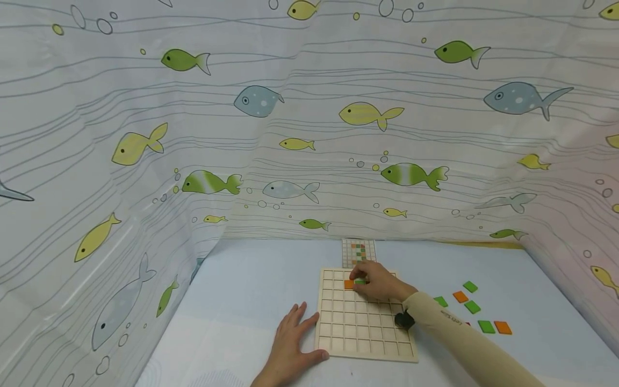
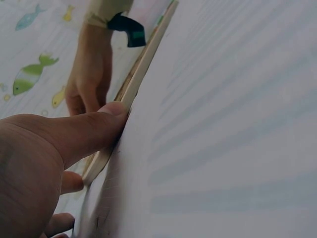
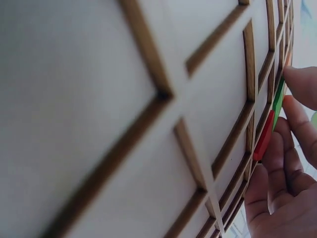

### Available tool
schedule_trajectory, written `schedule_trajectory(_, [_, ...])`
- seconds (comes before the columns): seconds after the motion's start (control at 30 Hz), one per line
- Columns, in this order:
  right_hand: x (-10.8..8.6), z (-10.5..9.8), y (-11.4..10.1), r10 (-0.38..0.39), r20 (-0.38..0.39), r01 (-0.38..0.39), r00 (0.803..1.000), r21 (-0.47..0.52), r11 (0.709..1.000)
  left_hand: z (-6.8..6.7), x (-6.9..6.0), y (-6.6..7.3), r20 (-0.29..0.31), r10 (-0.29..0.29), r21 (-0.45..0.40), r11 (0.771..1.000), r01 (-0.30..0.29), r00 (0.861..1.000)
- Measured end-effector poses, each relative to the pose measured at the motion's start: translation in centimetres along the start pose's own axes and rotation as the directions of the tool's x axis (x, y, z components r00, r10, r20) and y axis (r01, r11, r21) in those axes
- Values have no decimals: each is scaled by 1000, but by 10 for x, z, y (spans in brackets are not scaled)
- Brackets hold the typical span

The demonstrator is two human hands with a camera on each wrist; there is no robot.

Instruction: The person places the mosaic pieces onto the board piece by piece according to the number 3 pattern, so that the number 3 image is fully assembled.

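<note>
A light wooden grid board (image 1: 358, 319) lies flat on the table. My left hand (image 1: 289, 346) spreads at its near left corner, thumb (image 2: 106, 121) touching the front edge and a finger reaching the left edge. Over the board's far rows, my right hand (image 1: 381, 282) pinches a green square tile (image 3: 279, 103) between thumb and finger. Beside it is a red tile (image 3: 264, 136) at the curled fingers; whether they hold it or it lies in a cell, I cannot tell. An orange tile (image 1: 349, 284) sits in a cell just left of the green one.
Behind the board lies a card (image 1: 346, 251) with a coloured grid pattern. Loose tiles are scattered to the right, among them a green tile (image 1: 486, 327) and an orange tile (image 1: 503, 328). Fish-printed sheeting (image 1: 358, 145) walls the table at the back and sides.
</note>
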State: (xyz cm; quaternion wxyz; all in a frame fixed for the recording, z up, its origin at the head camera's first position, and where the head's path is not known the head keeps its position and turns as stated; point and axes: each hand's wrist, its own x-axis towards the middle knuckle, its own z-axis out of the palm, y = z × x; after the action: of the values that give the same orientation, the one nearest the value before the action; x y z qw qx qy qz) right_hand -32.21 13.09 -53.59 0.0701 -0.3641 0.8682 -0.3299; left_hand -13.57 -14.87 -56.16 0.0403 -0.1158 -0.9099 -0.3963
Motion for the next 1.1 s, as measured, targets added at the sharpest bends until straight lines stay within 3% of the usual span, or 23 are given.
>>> schedule_trajectory(0.53, [-1,1,3,4,3,-4,1000,38,999,1,-1,0,-11,8,-2,1000,-8,1000])
schedule_trajectory(0.7, [-4,-3,0,38,-4,-37,999,67,997,0,0,1,-12,16,1,1000,-16,1000])
schedule_trajectory(0.9, [-9,-17,-3,68,-49,-64,996,70,995,0,0,1,-17,19,13,1000,-19,1000])
schedule_trajectory(1.1, [-19,-41,6,130,-89,-131,988,4,991,0,0,1,-14,7,20,1000,-7,1000])
